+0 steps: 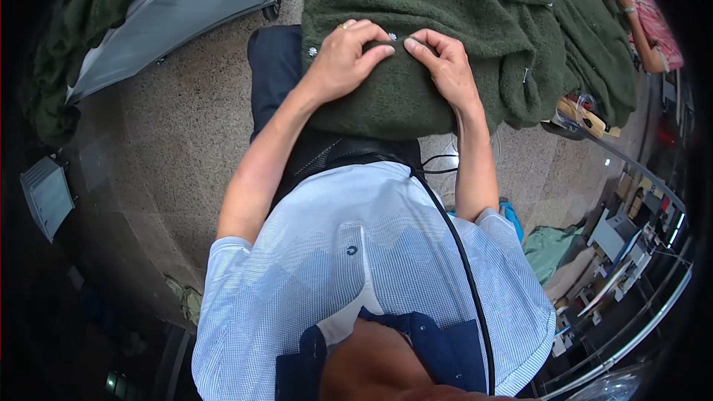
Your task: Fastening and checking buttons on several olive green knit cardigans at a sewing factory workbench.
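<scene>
A thick, dark green fleecy cloth (386,104) lies across my lap and spreads away to the far right. My left hand (349,56) rests on it, thumb and forefinger bent toward each other around a bit of the cloth. Close by on the right, my right hand (444,67) pinches the same cloth between thumb and fingertips. Between the two hands sits a small white piece (392,36), too small to name. A second white piece (313,52) shows at the cloth's left edge.
A grey-white wheeled cart (186,18) stands at the far left, with more green cloth hanging beside it. Another person's arm (640,33) reaches in at the far right. A black cable (453,226) runs down my shirt. Cluttered shelving (631,230) is at the right.
</scene>
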Available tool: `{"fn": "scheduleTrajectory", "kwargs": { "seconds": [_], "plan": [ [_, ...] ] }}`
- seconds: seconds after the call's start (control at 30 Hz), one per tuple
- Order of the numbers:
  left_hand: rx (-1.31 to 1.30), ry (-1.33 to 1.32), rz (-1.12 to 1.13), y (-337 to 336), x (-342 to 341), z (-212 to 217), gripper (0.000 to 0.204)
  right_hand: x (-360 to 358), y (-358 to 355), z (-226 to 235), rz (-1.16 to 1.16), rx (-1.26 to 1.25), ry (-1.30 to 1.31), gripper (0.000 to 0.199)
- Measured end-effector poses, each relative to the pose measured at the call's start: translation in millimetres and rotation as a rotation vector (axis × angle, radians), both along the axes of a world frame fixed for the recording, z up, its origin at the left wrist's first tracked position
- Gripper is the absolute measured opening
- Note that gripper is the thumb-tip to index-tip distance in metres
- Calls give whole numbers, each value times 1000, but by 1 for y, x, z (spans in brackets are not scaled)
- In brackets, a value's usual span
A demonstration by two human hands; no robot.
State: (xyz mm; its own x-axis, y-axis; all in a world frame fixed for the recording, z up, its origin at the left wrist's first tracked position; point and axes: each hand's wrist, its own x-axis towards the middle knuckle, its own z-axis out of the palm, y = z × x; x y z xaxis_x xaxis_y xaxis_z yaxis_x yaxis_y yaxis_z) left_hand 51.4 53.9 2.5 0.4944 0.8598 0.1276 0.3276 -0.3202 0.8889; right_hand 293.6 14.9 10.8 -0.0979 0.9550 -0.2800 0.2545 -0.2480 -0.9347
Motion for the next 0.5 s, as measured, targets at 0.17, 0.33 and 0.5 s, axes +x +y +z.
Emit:
{"fn": "scheduleTrajectory", "kwargs": {
  "seconds": [0.17,0.33,0.5],
  "plan": [
    [-303,-35,-57,10,-9,-1,25,9,4,-1,56,-110,183,27],
    [-446,-127,-73,7,-8,3,28,13,2,5,13,-155,377,27],
    [-499,-172,-71,8,-6,5,28,17,2,0,33,-137,368,27]
  ]
}}
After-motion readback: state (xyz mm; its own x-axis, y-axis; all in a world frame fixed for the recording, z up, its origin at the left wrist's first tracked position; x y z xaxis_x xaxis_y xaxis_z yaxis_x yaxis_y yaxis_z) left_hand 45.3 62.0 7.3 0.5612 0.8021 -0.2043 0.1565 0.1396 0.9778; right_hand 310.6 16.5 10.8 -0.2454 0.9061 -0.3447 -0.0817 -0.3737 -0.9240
